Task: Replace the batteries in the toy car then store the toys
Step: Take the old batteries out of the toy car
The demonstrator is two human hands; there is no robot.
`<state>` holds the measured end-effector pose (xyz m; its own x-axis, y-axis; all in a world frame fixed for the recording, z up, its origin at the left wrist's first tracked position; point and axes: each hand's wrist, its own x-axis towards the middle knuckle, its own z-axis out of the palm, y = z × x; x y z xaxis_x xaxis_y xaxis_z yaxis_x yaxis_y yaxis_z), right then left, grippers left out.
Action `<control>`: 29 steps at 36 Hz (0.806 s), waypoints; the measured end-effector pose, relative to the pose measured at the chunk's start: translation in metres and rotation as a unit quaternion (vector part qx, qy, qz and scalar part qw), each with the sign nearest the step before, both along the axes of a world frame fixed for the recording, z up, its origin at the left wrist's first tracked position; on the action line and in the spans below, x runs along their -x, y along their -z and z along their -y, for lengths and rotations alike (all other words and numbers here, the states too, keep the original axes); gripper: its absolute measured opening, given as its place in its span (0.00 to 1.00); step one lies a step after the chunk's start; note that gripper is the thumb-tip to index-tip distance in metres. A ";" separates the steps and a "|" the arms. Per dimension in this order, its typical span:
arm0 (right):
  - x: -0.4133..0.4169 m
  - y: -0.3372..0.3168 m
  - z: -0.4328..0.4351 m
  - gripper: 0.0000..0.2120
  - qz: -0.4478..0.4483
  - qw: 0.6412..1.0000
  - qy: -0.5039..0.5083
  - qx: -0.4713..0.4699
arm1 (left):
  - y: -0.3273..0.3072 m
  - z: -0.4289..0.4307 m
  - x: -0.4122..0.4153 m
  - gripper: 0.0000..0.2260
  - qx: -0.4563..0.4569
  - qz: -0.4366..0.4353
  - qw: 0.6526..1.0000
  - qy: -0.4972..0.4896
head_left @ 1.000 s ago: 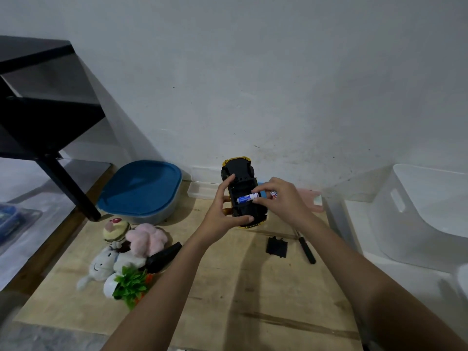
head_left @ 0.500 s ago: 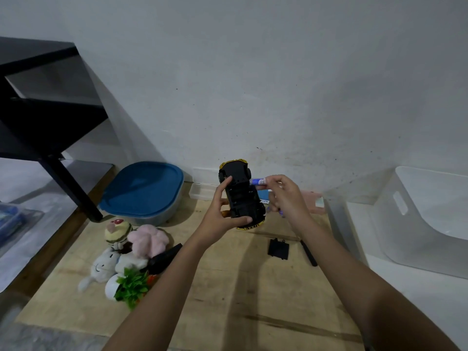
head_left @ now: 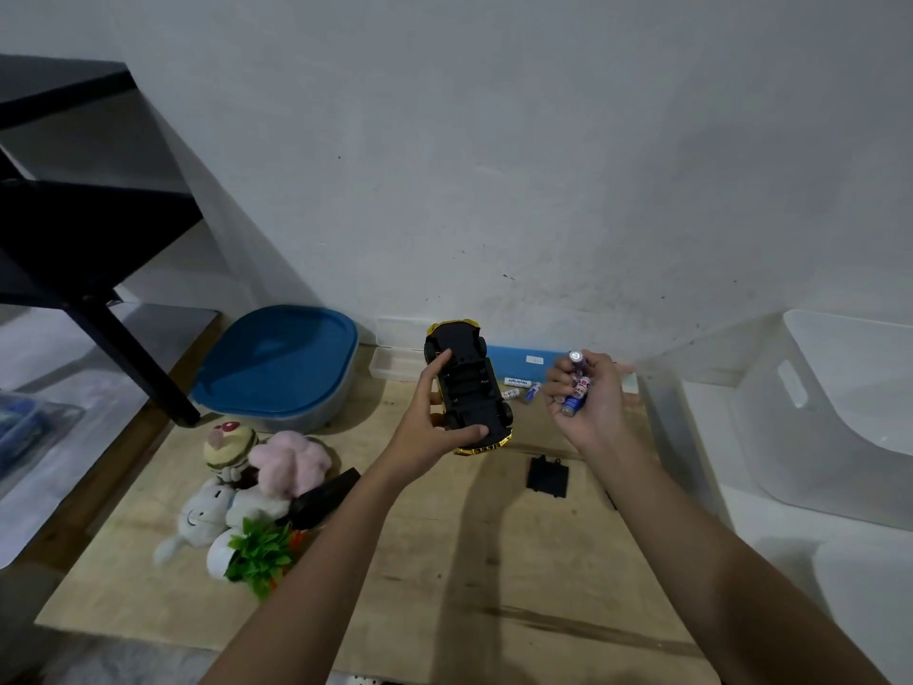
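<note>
left hand (head_left: 435,427) grips upturned black-and-yellow plastic toy car (head_left: 469,388), right hand (head_left: 593,407) pinches blue cylindrical batteries (head_left: 575,394); keep car level, match polarity marks before seating each.

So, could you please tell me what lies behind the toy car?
A clear tray and a blue object sit by the wall, with loose batteries nearby; the toy car hides whatever lies between them.
</note>
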<state>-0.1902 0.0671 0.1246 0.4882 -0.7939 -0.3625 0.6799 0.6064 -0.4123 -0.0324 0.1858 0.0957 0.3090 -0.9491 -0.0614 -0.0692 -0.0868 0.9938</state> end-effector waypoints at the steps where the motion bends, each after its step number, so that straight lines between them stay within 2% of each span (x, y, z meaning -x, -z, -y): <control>1: 0.001 0.002 0.000 0.07 0.011 1.000 0.005 -0.005 | 0.003 0.000 -0.001 0.41 -0.005 0.002 1.000 -0.004; 4: 0.003 0.009 0.002 0.03 0.023 1.000 0.012 -0.012 | 0.012 0.001 -0.002 0.41 -0.026 0.015 0.999 -0.016; 9: 0.006 0.019 0.005 0.09 0.020 0.996 0.033 -0.075 | 0.029 0.004 -0.005 0.39 -0.097 0.063 0.992 -0.046; 13: 0.008 0.028 0.008 0.07 -0.033 0.994 0.046 -0.093 | 0.050 0.003 -0.006 0.41 -0.160 0.131 0.977 -0.062; 16: 0.012 0.041 0.011 0.07 -0.071 0.994 0.003 -0.086 | 0.062 0.001 -0.001 0.41 -0.190 0.176 0.963 -0.075; 18: 0.017 0.052 0.013 0.08 -0.130 0.989 -0.046 -0.059 | 0.068 0.001 0.003 0.41 -0.197 0.231 0.949 -0.088; 22: 0.022 0.069 0.016 0.09 -0.307 0.943 -0.121 0.034 | 0.079 0.006 0.007 0.37 -0.212 0.341 0.910 -0.105; 26: 0.027 0.081 0.012 0.08 -0.397 0.903 -0.115 0.114 | 0.087 0.013 0.013 0.34 -0.248 0.460 0.848 -0.086; 29: 0.031 0.084 0.009 0.10 -0.458 0.864 -0.124 0.168 | 0.092 0.019 0.020 0.34 -0.245 0.516 0.817 -0.079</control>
<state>-0.2207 0.0579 0.0403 0.2882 -0.8417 -0.4567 -0.1579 0.4286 -0.8896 -0.0529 0.1671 0.0033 0.5524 -0.8320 -0.0506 -0.7981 -0.5455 0.2557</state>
